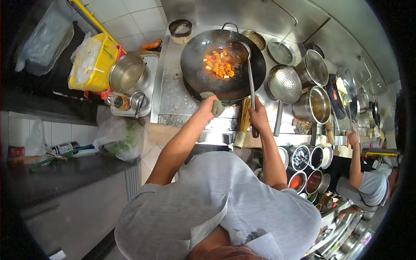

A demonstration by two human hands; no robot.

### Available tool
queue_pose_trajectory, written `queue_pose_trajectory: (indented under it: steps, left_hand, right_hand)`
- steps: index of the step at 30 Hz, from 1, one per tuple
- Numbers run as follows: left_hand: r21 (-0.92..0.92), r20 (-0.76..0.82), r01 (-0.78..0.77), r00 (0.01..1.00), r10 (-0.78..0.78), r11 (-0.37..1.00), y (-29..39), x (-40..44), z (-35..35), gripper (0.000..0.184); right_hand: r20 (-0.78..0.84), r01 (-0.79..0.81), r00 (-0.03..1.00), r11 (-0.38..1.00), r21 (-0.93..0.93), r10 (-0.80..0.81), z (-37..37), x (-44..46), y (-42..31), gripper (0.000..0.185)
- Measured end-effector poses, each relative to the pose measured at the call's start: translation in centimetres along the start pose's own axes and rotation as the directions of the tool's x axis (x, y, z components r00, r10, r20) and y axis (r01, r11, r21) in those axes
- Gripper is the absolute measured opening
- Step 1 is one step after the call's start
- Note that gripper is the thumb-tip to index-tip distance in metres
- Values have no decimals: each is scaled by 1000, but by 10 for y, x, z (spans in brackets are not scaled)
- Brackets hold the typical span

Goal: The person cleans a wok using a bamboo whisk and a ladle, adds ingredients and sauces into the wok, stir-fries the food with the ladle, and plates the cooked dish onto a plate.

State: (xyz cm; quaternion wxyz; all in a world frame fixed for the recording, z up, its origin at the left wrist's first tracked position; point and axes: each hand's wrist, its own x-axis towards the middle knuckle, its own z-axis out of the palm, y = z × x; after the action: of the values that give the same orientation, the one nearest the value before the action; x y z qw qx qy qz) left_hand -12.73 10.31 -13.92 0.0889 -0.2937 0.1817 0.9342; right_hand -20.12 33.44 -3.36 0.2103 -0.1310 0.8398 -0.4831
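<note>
A large dark wok (195, 76) sits on the steel stove, with orange-brown food pieces (219, 64) in its middle and some steam over them. At the wok's near edge my left hand (209, 106) is closed on a folded green-grey cloth (218, 107), which covers the part of the rim it grips. My right hand (258, 116) is wrapped round the handle of a long metal ladle (250, 73), whose bowl rests in the wok at the right of the food. A bamboo brush (244, 121) stands just left of my right hand.
Right of the wok are a perforated strainer (284, 83) and a steel pot (320, 105). Bowls of sauces (300, 157) lie nearer. At the left are a metal pot (128, 74) and a yellow basket (92, 65). A co-worker (366, 186) stands at the far right.
</note>
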Motion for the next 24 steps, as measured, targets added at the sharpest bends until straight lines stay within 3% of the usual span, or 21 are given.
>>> queue_pose_trajectory:
  steps: [4,5,6,7,9,11,12,13,14,15,16,17,20,22,24]
  left_hand:
    - [38,-45,-50,998,52,998,-1,-9,16,34]
    - [34,-171,-56,983,61,998,-2,-9,25,36]
    - [33,-293,-61,954,68,998,-2,-10,31,37]
    - [36,-291,-58,954,66,998,0,-15,32,37]
    - [37,-228,-86,969,93,996,0,-24,33,34]
    - [16,-255,-110,961,111,994,-4,-15,31,29]
    - [5,-286,-134,949,130,991,-5,-11,26,24]
    - [-5,-289,-138,948,130,990,-8,-8,17,24]
    - [-17,-148,-117,982,114,993,-12,-4,6,19]
    - [-25,-4,-99,995,99,995,-14,-3,0,13]
    - [25,-240,-48,969,52,999,-14,-39,39,8]
    - [30,-244,-50,968,55,998,-11,-63,61,8]
    - [-4,-279,-49,959,46,999,-11,-97,86,7]
    - [24,-233,-112,966,115,993,-21,-73,52,7]
    - [6,-166,-199,966,197,980,-52,-22,-11,12]
  right_hand:
    - [153,85,985,996,-15,-82,9,39,8,66]
    - [204,111,973,994,-8,-107,9,42,4,67]
    - [207,272,949,950,-150,-239,9,41,8,68]
    - [229,418,904,862,-287,-362,5,38,12,69]
    - [269,416,903,835,-360,-334,-17,19,5,74]
    - [311,341,939,495,-799,-145,-38,-14,-22,78]
    - [282,351,934,423,-835,-219,-38,-36,-20,80]
    - [286,315,948,515,-797,-137,-40,-57,-29,79]
    - [298,269,953,599,-754,-53,-46,-77,-41,78]
    - [334,273,940,746,-608,-72,-60,-95,-48,76]
    - [360,261,927,863,-432,-100,-79,-106,-56,75]
    - [401,107,916,948,-301,24,-95,-114,-69,72]
    - [447,148,895,941,-304,3,-111,-117,-61,71]
    - [395,209,919,843,-496,5,-100,-104,-53,72]
    - [312,165,950,802,-574,28,-77,-91,-46,73]
